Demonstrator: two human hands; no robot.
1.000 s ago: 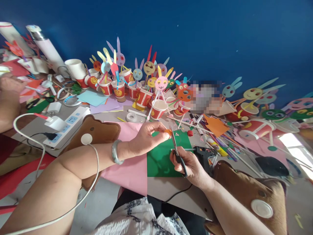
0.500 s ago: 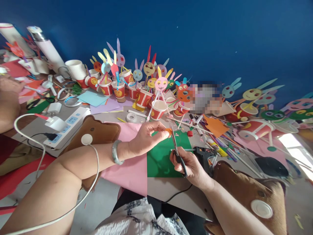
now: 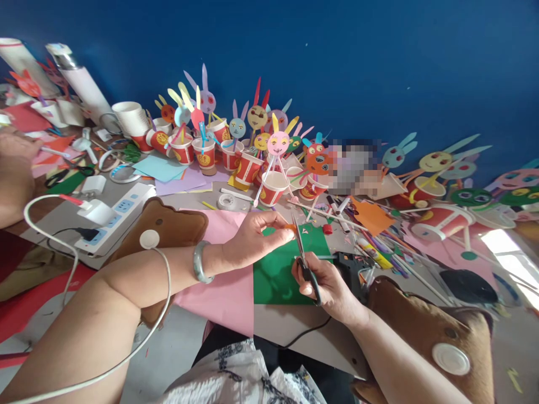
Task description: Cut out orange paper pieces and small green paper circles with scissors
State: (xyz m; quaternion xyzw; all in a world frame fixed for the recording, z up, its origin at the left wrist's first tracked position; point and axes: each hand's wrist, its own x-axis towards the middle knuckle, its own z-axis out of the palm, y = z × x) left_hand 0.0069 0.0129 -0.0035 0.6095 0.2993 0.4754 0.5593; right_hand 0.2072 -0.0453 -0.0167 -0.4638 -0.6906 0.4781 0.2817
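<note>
My left hand (image 3: 255,238) pinches a small orange piece of paper (image 3: 288,226) between thumb and fingers. A bangle sits on that wrist. In my right hand (image 3: 322,280) is a pair of scissors (image 3: 300,242) with black handles, its blades pointing up and away from me, right beside the orange paper. Whether the blades touch the paper I cannot tell. Both hands are above a green sheet (image 3: 273,280) and a pink sheet (image 3: 214,303). Just beyond them stands a red and white paper cup (image 3: 273,189) with a pink rabbit-faced figure (image 3: 278,143).
Several more cup figures line the blue wall. A power strip (image 3: 120,210) and a brown plush cushion (image 3: 177,221) lie at left; another brown cushion (image 3: 421,314) is at right. Pens, a glue stick (image 3: 374,252) and orange paper (image 3: 373,216) are scattered there. Another person's hand (image 3: 17,148) is far left.
The orange paper in my left hand has tilted slightly and shows less of its surface. My hands have otherwise hardly moved.
</note>
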